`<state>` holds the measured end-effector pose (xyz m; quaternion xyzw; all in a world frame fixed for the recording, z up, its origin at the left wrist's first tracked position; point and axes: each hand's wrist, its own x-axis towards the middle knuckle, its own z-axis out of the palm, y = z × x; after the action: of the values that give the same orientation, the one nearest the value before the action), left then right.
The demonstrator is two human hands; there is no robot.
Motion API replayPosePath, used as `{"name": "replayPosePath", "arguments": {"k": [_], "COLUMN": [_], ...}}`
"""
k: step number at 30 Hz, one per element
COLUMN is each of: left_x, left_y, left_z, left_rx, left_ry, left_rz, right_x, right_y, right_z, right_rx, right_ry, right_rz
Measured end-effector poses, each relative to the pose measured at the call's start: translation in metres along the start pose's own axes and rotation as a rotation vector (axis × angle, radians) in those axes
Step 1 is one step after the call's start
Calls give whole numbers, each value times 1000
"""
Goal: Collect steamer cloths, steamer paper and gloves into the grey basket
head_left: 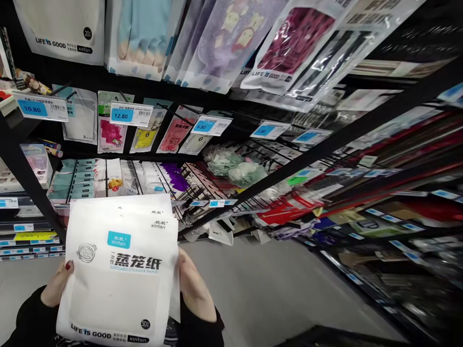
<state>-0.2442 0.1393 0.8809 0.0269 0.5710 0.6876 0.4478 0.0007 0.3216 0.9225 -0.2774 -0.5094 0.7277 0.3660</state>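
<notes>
Head cam. Both your hands are gripping a stack of white steamer-paper packs [115,296], held up low & left of ctr, w/ the shelving beyond. At least 2 packs: the rear one shows past the top & R edges of the front one. Front label reads "Disposable Steamer Paper", xinfan, w/ "50" in a dark circle nr the bottom R corner.

L hand [57,285]: you pinch the L edge, thumb w/ red nail on the front face; rest of fingers mostly hidden behind. R hand [195,286]: closed on the R edge, approx. same ht; fingertips behind the packs, can't see them. Black sleeves [200,325] on both arms.

Directly beyond the packs' top edge: rows of hanging goods on hooks, incl. purple packs [174,177] & pale green mesh puffs [246,172] to their R. Above: price tag 12.80 [130,114], between a pink pack [111,132] & a yellow pack [144,137]. Top row: pack w/ blue gloves [140,33]. Grey floor [260,284] R of your R hand. Far R shelving blurred, contents n/c.
</notes>
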Motion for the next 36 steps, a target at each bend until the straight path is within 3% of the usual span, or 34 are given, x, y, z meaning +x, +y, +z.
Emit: {"name": "replayPosePath", "arguments": {"k": [3,6,10,18,24,28,33,36], "left_x": [-4,-6,-9,-8,-7,-5,1,1], "left_y": [7,12,15,13,15,16,10,10], "left_z": [10,14,16,21,24,25,17,16], "left_rx": [22,79,98,-32,35,98,52,1], "left_ry": [-34,-37,-112,-314,-335,-375,-252,-252], "left_rz": [-30,-68,-92,-133,-131,-135,-94,-107], "right_x": [-4,-8,-13,-19,-30,-35,-33,-32], "right_y": [10,13,7,18,30,33,30,26], "right_z": [10,20,23,19,28,33,32,27], "right_rx": [69,77,-45,-148,-436,-437,-279,-289], "right_ry": [-32,20,248,459,724,749,721,634], "right_rz": [63,70,72,52,-12,-155,-192,-178]}}
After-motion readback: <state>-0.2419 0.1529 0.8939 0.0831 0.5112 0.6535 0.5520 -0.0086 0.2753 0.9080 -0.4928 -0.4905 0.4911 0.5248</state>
